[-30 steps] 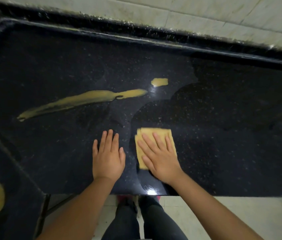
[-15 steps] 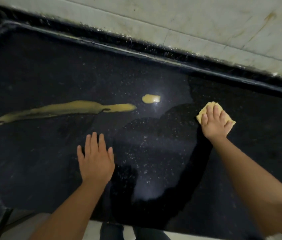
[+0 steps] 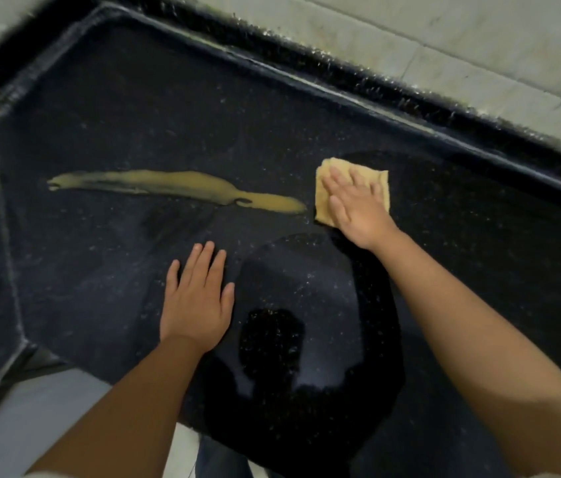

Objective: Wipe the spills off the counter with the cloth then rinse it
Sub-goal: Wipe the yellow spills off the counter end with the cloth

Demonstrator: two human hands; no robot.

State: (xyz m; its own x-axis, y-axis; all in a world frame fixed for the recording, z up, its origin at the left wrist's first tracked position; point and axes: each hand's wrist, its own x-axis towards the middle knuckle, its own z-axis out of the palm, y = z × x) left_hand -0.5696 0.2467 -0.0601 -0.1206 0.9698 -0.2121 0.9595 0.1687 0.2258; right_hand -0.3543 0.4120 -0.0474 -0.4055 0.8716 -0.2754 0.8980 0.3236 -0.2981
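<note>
right hand (image 3: 358,205) flat on cloth (image 3: 380,179), now covering the small blob, nearing the long spill (image 3: 175,186); left hand (image 3: 196,298) bracing open on bench (image 3: 479,270).

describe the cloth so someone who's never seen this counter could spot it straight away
Start at the dark speckled counter and follow its raised back edge toward the right. The cloth lies flat just in front of that edge, under the straight fingers of the right hand. It is a small yellow folded square, unlike the long yellowish spill to its left, which is a thin wet streak.
</note>
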